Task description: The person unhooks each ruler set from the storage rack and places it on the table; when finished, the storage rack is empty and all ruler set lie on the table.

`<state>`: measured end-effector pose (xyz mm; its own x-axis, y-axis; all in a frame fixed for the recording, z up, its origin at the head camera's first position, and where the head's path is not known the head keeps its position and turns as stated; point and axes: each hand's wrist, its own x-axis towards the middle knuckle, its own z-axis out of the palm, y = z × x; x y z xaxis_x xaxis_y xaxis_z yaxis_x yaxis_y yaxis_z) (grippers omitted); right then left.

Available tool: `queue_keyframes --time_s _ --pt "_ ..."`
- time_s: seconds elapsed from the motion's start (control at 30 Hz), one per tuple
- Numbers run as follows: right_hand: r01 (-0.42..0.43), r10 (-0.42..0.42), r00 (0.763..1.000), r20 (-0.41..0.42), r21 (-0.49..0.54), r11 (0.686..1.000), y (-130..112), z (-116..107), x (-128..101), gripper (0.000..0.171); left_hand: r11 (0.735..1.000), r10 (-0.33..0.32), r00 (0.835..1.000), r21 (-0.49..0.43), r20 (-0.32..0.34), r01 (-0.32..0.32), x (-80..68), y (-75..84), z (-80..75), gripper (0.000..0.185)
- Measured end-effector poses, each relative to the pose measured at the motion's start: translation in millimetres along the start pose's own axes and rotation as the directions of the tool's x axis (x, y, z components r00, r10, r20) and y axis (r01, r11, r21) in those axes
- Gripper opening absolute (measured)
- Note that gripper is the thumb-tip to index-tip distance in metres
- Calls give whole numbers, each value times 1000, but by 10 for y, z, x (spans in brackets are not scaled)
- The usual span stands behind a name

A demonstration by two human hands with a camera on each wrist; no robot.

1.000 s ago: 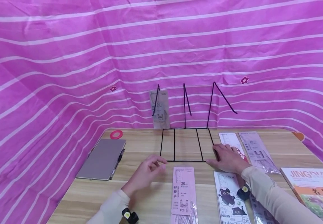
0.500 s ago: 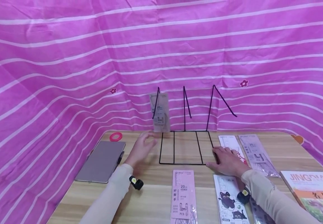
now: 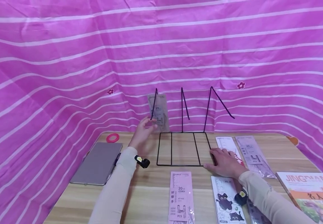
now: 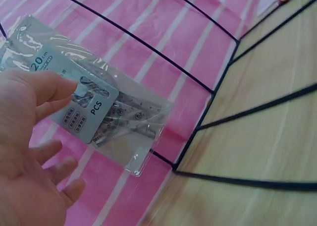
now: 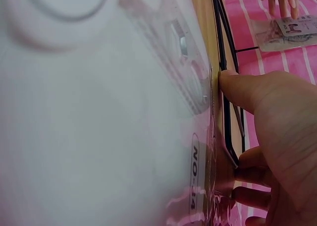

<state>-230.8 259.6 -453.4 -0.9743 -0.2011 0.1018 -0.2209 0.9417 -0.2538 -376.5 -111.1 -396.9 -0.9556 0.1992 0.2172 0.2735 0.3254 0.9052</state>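
A black wire rack (image 3: 171, 149) with three upright hooked arms stands at the back of the wooden table. From its left arm hangs a clear packet of rulers (image 3: 162, 109) with a printed "20 cm" card. My left hand (image 3: 143, 133) is raised beside the packet's lower part, fingers parted and relaxed; in the left wrist view, the thumb and forefinger overlap the packet's card (image 4: 101, 109). My right hand (image 3: 225, 161) holds the front right corner of the rack's base, with the thumb (image 5: 242, 87) against the front bar and the fingers over the side bar.
A pink ruler packet (image 3: 181, 196) and a cat-print ruler packet (image 3: 224, 199) lie in front. More packets, among them a lilac one (image 3: 252, 152), lie at right beside a book (image 3: 309, 186). At left are a grey notebook (image 3: 97, 163) and a pink ring (image 3: 112, 138).
My left hand has risen from the rack's front left corner to the hanging packet at the back. My right hand has stayed on the rack's corner.
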Motion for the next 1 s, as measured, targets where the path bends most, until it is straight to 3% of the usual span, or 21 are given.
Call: queue_keyframes --time_s 0.23,0.4,0.7,1.0 --pt "7 -7 1000 -11 1 1000 -4 31 14 89 988 62 995 -139 -73 -72 39 46 30 33" --pt "-7 7 1000 -4 0 1000 -3 17 6 89 985 119 987 -110 -108 -131 -8 144 40 36" --pt "-3 3 1000 7 -14 1000 -20 -4 1 90 986 168 985 -12 34 -167 -343 391 -71 49" --pt "-9 10 1000 14 -13 1000 -6 4 6 89 987 163 977 -17 139 -162 -817 487 -193 50"
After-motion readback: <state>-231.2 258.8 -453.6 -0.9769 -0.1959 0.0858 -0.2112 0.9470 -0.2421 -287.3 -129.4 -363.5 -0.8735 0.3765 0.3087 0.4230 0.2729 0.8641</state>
